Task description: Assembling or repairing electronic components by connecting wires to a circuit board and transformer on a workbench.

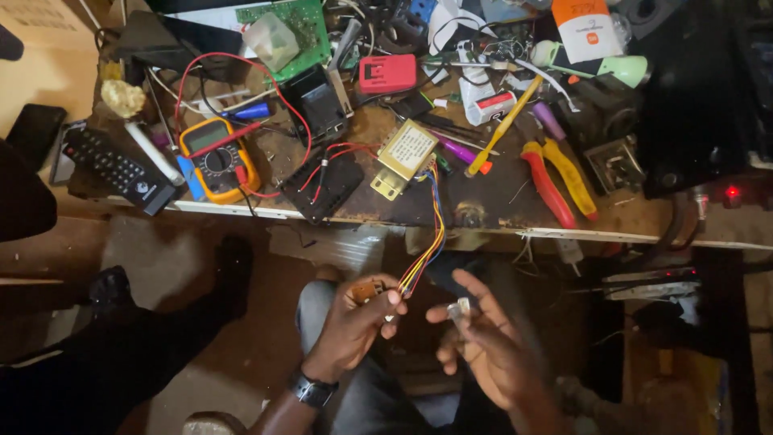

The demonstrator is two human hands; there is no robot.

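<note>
Down below the edge of the surface (483, 232), over the person's lap, both hands are busy. The left hand (354, 322) has its grip closed on a small brownish connector piece (366, 290), thumb and forefinger pinching it right where the bundle of coloured wires (431, 234) comes in. Those wires run up toward twelve o'clock, climbing over the edge to the boxy transformer (405, 153) with the pale label that sits among the clutter. So the long axis here is that wire run, near vertical in the head view, leaning a touch to one o'clock. The right hand (483, 346) sits at three o'clock from the connector piece, close by but not touching it, fingers spread and half curled, with a small pale shiny bit (460, 310) nipped at the thumb and fingertips; it is too blurred to say what it is. The shiny bit lies just at four o'clock of the wire ends, the two hands facing one another across a narrow gap. Up on the surface, well apart at eleven o'clock, the yellow multimeter (217, 157) with red leads lies flat, and at one o'clock the red and yellow pliers (560, 181) rest untouched.
</note>
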